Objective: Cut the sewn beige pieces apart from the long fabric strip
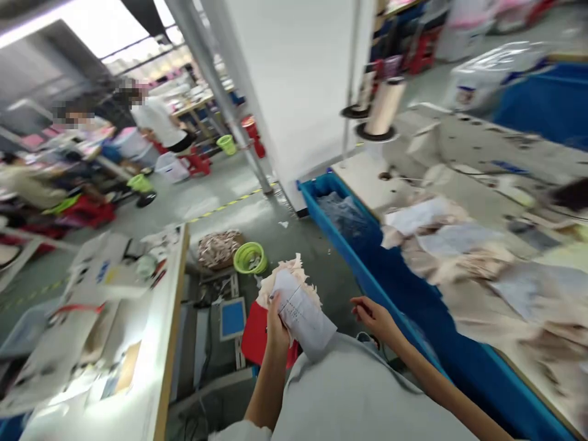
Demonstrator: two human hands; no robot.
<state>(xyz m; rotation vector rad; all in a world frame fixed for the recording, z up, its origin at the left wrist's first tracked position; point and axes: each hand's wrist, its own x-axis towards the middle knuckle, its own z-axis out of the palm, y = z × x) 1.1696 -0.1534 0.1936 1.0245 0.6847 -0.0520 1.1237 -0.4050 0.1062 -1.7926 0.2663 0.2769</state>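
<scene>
My left hand (278, 327) is closed around a bundle of beige fabric pieces (294, 269) with frayed-looking edges. A white paper sheet (303, 312) with printed or written lines lies over the bundle and is held along with it. Over the floor beside the blue trough, my right hand (374, 317) hangs with loosely bent fingers, somewhat apart, and I see nothing in it. Below the bundle shows a red stool seat (255, 334).
At right, a sewing table (358, 177) carries beige fabric (487, 300), papers and a thread cone (386, 107). A blue trough (340, 245) runs along it. Another machine table (151, 367) stands left. A green basket (250, 257), pillar (303, 79) and seated co-workers are beyond.
</scene>
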